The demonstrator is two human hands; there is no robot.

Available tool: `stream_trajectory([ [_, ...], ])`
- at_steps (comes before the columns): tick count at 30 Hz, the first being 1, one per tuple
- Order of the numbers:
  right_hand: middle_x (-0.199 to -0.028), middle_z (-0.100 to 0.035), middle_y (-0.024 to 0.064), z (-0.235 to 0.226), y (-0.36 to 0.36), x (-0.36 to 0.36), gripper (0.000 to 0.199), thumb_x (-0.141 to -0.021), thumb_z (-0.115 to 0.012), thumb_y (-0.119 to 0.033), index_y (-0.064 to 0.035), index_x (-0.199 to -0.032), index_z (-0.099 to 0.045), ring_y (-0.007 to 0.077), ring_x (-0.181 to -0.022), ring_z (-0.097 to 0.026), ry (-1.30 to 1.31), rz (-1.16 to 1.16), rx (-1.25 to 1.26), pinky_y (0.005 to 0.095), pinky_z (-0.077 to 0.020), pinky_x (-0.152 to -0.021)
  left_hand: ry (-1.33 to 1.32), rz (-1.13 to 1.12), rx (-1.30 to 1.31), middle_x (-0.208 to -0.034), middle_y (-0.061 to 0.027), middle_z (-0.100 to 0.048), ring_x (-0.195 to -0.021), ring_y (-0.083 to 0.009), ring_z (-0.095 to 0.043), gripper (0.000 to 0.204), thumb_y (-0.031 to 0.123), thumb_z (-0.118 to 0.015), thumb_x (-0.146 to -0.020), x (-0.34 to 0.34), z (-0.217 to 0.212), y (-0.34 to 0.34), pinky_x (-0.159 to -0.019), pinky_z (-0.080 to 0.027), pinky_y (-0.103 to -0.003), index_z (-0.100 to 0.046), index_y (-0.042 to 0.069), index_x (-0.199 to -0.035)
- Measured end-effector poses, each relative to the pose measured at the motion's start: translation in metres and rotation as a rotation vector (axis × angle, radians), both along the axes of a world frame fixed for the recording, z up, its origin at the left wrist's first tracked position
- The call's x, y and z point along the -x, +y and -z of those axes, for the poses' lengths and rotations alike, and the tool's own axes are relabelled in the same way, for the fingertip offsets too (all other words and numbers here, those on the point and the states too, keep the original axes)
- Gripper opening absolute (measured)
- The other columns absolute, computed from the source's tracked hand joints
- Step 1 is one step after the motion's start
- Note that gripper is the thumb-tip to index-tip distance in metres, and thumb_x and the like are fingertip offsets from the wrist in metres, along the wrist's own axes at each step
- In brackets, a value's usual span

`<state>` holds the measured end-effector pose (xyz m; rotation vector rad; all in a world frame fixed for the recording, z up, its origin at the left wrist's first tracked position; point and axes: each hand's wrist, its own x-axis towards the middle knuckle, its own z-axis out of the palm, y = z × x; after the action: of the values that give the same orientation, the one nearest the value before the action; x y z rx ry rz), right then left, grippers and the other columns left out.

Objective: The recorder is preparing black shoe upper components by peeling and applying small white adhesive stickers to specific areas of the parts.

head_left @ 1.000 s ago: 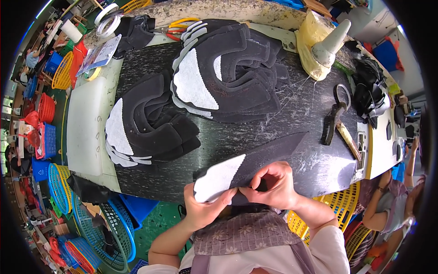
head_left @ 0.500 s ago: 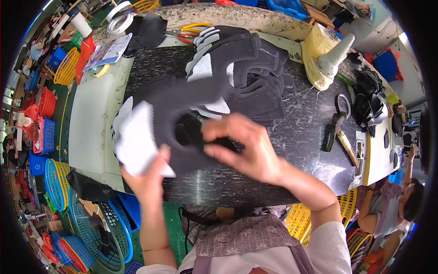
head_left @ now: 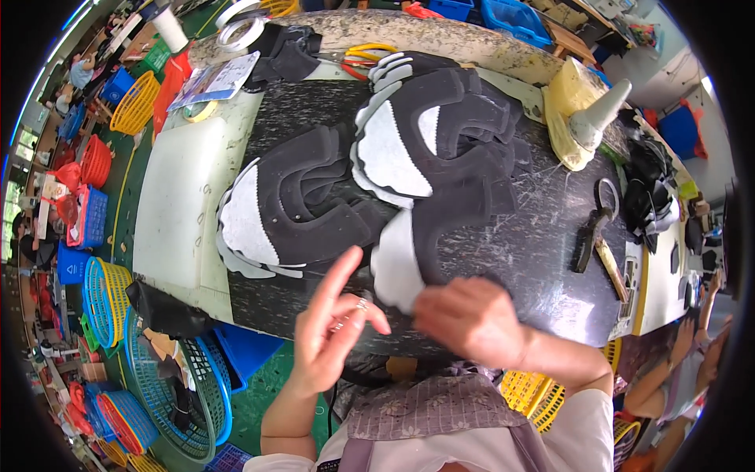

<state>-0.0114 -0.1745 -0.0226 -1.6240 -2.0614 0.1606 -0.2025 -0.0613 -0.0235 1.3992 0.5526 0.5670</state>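
My left hand [head_left: 334, 330] is over the near edge of the work board, its index finger stretched out and its fingers apart. A small shiny thing at its fingers is too small to make out. My blurred right hand [head_left: 476, 322] is closed on the near end of a U-shaped black-and-white shoe upper piece [head_left: 397, 263]. To the left lies a stack of similar pieces [head_left: 252, 224], black with white zigzag-edged parts. Farther back, a larger pile of shoe upper pieces [head_left: 393, 153] overlaps the held one's far end.
A hammer [head_left: 604, 256] lies at the right, near a grey cone [head_left: 598, 114] in yellow plastic. Orange-handled scissors [head_left: 358, 63] and white tape rolls [head_left: 242, 33] are at the back. A white board [head_left: 177, 204] covers the left side. Baskets [head_left: 169, 385] stand below left.
The piece that was in my left hand now lies on the left stack, and that hand has let go and moved right. My right hand has moved right and nearer, onto another piece.
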Motion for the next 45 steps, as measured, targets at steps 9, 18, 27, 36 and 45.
stream_trajectory([
  [9, -0.087, -0.06, 0.0054, 0.005, -0.016, -0.001, 0.021, -0.069, -0.072, -0.009, -0.0038, -0.088, -0.066, 0.021, -0.071, -0.06, 0.535, 0.078, -0.03, 0.0313, -0.0502, -0.058, -0.01, 0.248, -0.345, -0.074, -0.0099, -0.063, -0.059, -0.0139, -0.058, 0.057, -0.007, -0.046, -0.082, -0.029, 0.013, -0.037, -0.056, -0.045, -0.024, -0.033, -0.001, -0.137],
  [18, -0.092, -0.057, 0.0117, 0.029, -0.037, -0.009, 0.003, -0.093, -0.046, 0.0, 0.0012, -0.095, -0.045, 0.0141, -0.079, -0.059, 1.344, 0.331, 0.053, 0.0268, -0.0504, -0.074, 0.107, 0.049, -0.922, -0.061, -0.0056, -0.048, -0.049, -0.0227, -0.048, 0.04, 0.002, -0.053, -0.071, -0.036, 0.017, -0.001, -0.045, -0.038, -0.033, -0.061, 0.005, -0.111],
  [27, -0.085, -0.063, 0.0096, 0.045, -0.043, -0.005, 0.01, -0.079, -0.066, 0.0, 0.0009, -0.088, -0.063, 0.0176, -0.075, -0.065, 0.908, 0.341, 0.184, 0.0259, -0.054, -0.064, 0.619, 0.182, -1.03, -0.068, -0.001, -0.047, -0.059, -0.0138, -0.049, 0.033, 0.019, -0.078, -0.063, -0.057, 0.018, 0.04, -0.055, -0.04, -0.029, -0.054, 0.006, -0.081],
  [36, -0.084, -0.065, 0.0094, 0.05, -0.043, -0.006, 0.015, -0.075, -0.07, -0.002, -0.0011, -0.09, -0.067, 0.0182, -0.073, -0.066, 0.817, 0.321, 0.07, 0.0255, -0.0531, -0.063, 0.312, 0.114, -0.058, -0.085, -0.0084, -0.067, -0.078, -0.0127, -0.063, 0.021, 0.009, -0.069, -0.077, -0.027, 0.04, -0.027, -0.069, -0.049, -0.028, -0.062, -0.004, -0.093],
  [45, -0.089, -0.063, 0.0056, 0.028, -0.046, -0.018, 0.016, -0.075, -0.07, 0.003, -0.0034, -0.089, -0.069, 0.0121, -0.08, -0.062, 1.078, 0.208, 0.115, 0.0232, -0.0515, -0.065, 0.167, -0.049, 0.455, -0.09, -0.006, -0.065, -0.081, -0.0113, -0.061, 0.019, 0.008, -0.066, -0.083, -0.03, 0.034, -0.046, -0.072, -0.048, -0.025, -0.061, -0.003, -0.098],
])
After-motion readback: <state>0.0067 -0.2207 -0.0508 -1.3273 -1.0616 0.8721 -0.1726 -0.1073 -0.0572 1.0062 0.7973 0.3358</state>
